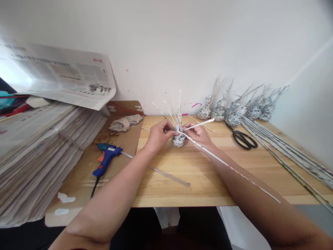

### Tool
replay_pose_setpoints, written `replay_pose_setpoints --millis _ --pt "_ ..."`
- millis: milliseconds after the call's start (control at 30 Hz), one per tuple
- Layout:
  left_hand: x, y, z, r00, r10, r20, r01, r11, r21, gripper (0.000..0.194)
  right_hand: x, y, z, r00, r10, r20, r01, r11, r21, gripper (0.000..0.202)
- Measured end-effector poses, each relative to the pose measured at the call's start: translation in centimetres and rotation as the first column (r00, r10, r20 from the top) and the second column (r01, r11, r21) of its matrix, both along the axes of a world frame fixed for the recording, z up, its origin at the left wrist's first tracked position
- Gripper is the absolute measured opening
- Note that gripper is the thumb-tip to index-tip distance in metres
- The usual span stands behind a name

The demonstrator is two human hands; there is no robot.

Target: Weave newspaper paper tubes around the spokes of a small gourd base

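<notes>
A small round woven piece of rolled newspaper (178, 140) stands upright on the wooden table, with several paper sticks rising from its top. My left hand (160, 133) is at its left side, thumb and fingers pinching the weave near the top. On the right, my right hand (198, 133) has its fingers closed at the base of the sticks, partly hidden behind them. A long paper stick (229, 166) runs from the weave across my right forearm. Another stick (201, 123) points up to the right.
Woven pieces (234, 113) and long paper sticks (288, 149) lie at the right, beside black scissors (245, 140). At the left are a blue glue gun (106, 160), gloves (125, 123) and stacked newspapers (49, 163). A glue stick (171, 176) lies in front.
</notes>
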State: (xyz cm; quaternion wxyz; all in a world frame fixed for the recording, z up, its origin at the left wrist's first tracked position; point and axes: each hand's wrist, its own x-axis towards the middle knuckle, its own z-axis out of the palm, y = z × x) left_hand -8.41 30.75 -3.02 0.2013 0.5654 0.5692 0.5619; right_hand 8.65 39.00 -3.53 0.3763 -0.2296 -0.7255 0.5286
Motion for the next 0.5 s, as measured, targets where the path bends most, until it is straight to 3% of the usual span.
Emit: replay_pose_setpoints --millis 133,300,500 --pt "-0.1 -0.1 0.0 0.987 0.062 -0.146 -0.056 0.998 0.043 0.016 0.1 -0.5 0.2 0.999 0.041 0.021 -0.042 0.999 0.017 0.032" --pt "0.1 -0.3 0.3 0.968 0.055 -0.244 -0.039 0.997 0.067 0.005 0.3 -1.5 0.4 0.982 -0.057 0.180 0.012 0.969 0.246 0.029" --pt "0.3 -0.5 0.5 0.959 0.014 -0.282 0.010 0.997 0.082 0.009 0.4 -1.0 0.0 0.990 -0.017 0.143 -0.006 0.986 0.164 0.034"
